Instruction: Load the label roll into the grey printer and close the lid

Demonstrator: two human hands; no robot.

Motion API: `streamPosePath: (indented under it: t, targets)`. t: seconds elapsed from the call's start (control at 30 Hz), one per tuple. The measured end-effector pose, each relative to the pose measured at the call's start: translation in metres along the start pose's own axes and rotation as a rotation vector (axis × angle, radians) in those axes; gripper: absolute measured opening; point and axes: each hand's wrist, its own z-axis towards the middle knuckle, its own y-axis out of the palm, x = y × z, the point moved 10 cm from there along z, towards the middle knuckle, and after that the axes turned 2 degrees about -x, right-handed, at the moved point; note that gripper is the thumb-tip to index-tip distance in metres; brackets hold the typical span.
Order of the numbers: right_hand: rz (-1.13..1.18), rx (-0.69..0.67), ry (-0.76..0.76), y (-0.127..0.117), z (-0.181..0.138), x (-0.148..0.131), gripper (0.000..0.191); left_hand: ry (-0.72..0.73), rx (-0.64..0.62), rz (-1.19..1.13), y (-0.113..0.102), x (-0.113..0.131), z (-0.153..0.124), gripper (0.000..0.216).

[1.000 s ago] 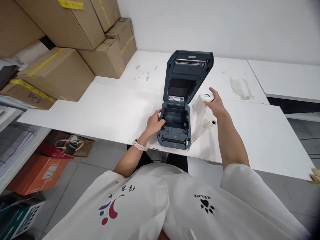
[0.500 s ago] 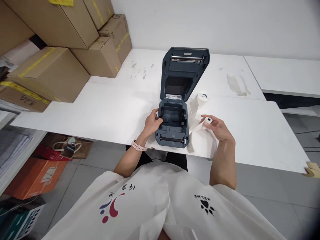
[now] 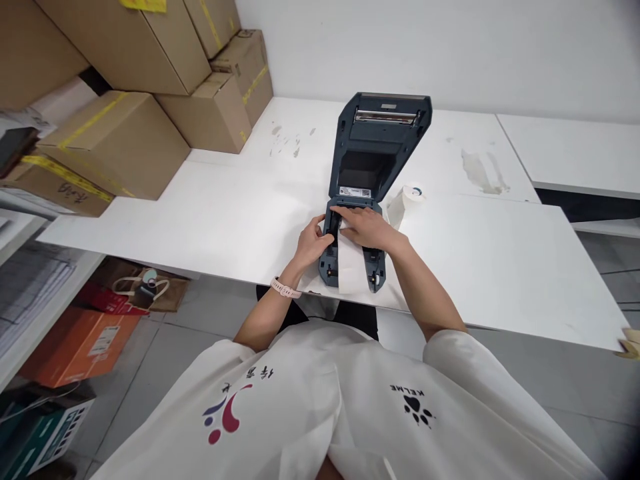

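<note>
**Open printer at the front edge, both hands on it**

The printer [image 3: 380, 150] sits right at the table's [image 3: 225, 213] front edge, about midway along, lid tipped all the way back; the left hand [image 3: 313, 243] is curled round the left wall of the base, thumb on top, a proper grip; the right hand [image 3: 367, 227] lies palm down over the open bay, fingers mostly stretched out, resting on the paper [image 3: 350, 267]; can't tell if it's pinching anything underneath. That paper runs out of the bay as a white strip and hangs over the printer's front lip.

Paper's thin and floppy, light as anything, creases easily I'd guess; best held by its side edges. A spare roll [image 3: 411, 197] stands just right of the printer; boxes [image 3: 120, 143] crowd the far left corner.
</note>
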Motion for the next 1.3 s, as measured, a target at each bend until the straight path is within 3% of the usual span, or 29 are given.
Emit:
streamPosePath:
  t: [0.13, 0.27, 0.4, 0.7, 1.0, 1.17, 1.3]
  targets:
    - [0.07, 0.204, -0.086, -0.004, -0.042, -0.015, 0.053, 0.009, 0.011, -0.018, 0.0, -0.003, -0.002, 0.071]
    - [0.204, 0.3, -0.142, 0.004, -0.091, -0.027, 0.035, 0.013, 0.031, -0.084, 0.001, -0.003, -0.003, 0.075]
    - [0.288, 0.364, -0.147, 0.015, -0.118, -0.034, 0.036, 0.028, -0.106, -0.249, 0.016, 0.005, -0.003, 0.082]
    - [0.26, 0.362, -0.098, 0.021, -0.126, -0.041, 0.026, -0.002, -0.192, -0.261, 0.022, 0.002, -0.004, 0.089]
    - [0.128, 0.311, -0.055, 0.029, -0.122, -0.047, 0.019, -0.007, -0.2, -0.244, 0.023, 0.003, -0.006, 0.087]
    - [0.017, 0.374, -0.063, 0.025, -0.116, -0.058, 0.013, -0.008, -0.183, -0.296, 0.022, 0.007, -0.003, 0.088]
    - [-0.002, 0.477, -0.092, 0.034, -0.129, -0.068, 0.025, -0.032, -0.194, -0.305, 0.021, 0.011, -0.028, 0.087]
